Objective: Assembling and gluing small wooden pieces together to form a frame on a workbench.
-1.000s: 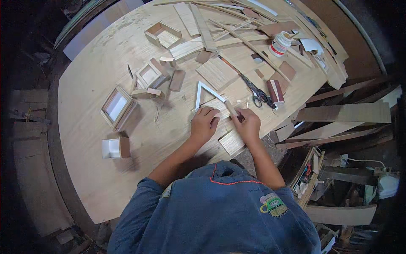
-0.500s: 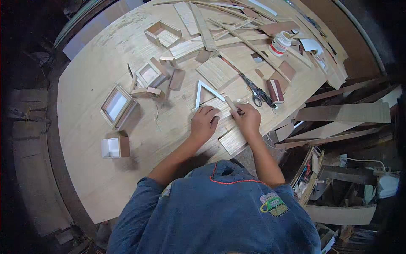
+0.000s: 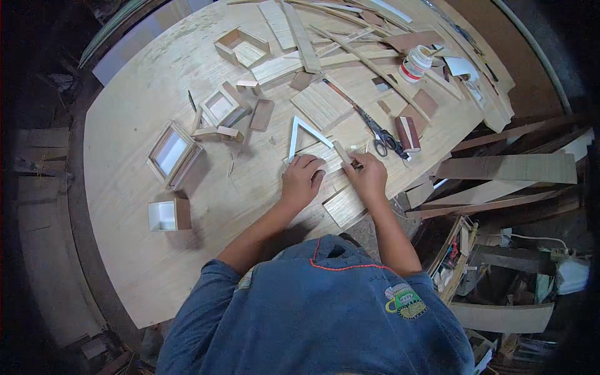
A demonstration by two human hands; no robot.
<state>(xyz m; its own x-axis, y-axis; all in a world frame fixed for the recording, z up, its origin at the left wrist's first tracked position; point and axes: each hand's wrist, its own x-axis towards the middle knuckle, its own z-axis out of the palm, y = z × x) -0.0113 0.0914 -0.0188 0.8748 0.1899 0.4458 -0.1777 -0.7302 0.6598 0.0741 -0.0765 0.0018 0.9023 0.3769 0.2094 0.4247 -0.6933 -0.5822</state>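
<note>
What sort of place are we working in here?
Most likely a small woodworking shop: thin wooden strips lie heaped at the far side of the worktable, an open wooden box stands near them, and scissors lie beyond the right hand.

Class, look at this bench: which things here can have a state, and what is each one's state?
Left hand: curled beside the white frame
Right hand: pinching a wooden strip
White frame: angled, lying flat
Scissors: apparently shut
Tray-like box: open-topped
White-lined box: open on one side
Jar: standing, lid unclear
</note>
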